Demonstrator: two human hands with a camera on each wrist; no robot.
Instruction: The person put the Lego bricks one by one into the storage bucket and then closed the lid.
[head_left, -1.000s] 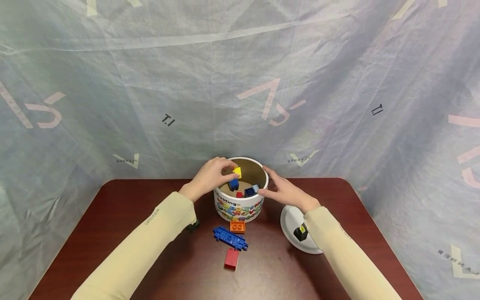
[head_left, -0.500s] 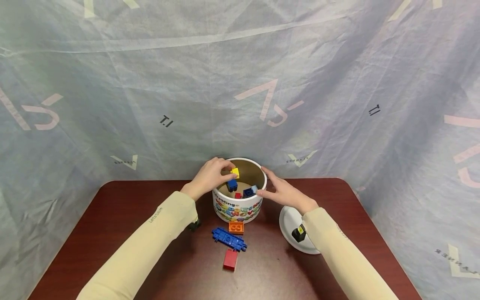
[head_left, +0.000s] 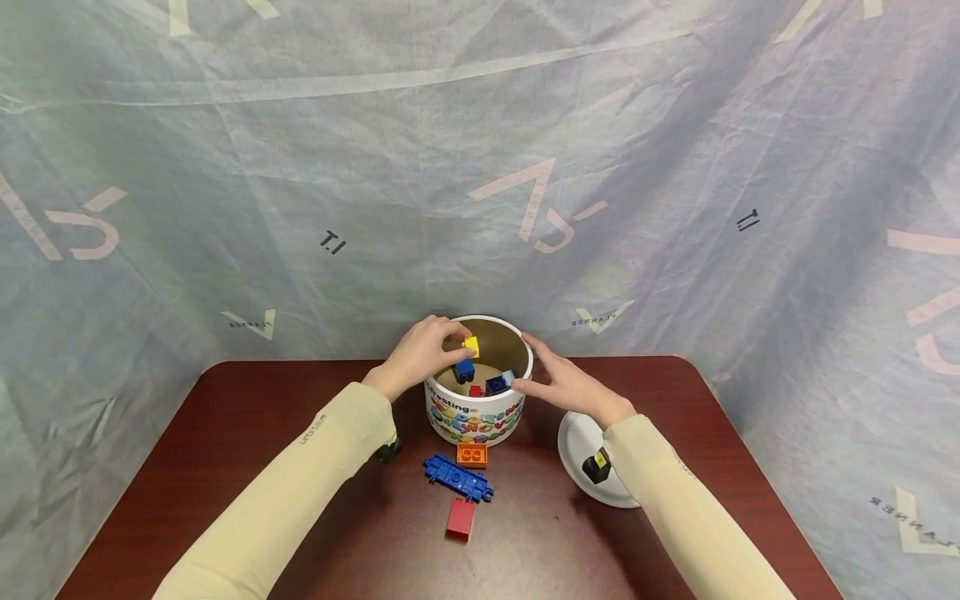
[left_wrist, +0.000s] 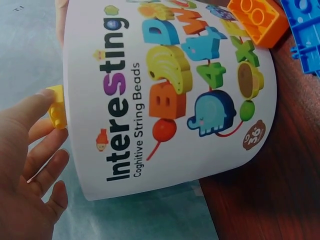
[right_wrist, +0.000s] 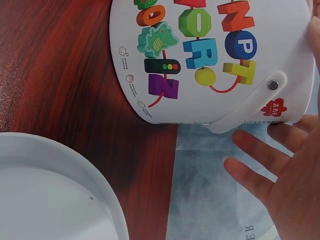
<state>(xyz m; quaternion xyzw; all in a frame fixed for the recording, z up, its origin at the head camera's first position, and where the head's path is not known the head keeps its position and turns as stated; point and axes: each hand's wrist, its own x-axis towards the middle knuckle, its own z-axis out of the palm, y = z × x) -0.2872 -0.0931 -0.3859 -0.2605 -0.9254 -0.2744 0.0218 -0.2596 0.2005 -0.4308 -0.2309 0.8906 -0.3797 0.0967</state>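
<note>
Nearest, a red rectangular plastic block (head_left: 461, 518) is lying in front of the round white printed bucket (head_left: 475, 422), a flat blue plastic base (head_left: 457, 477) and orange plastic brick (head_left: 472, 454) between them. A round white lid (right_wrist: 50, 200) is lying right of the bucket. Inside, red and blue blocks (head_left: 495, 385) are lying; over the opening, the left hand (head_left: 426, 350) is pinching a yellow block (head_left: 471, 345). The right hand (head_left: 573, 386), fingers straight, is touching the right rim.

A grey printed sheet (head_left: 420, 200) hangs behind a reddish-brown table (head_left: 555, 558) bearing a round white lid (head_left: 576, 448)
</note>
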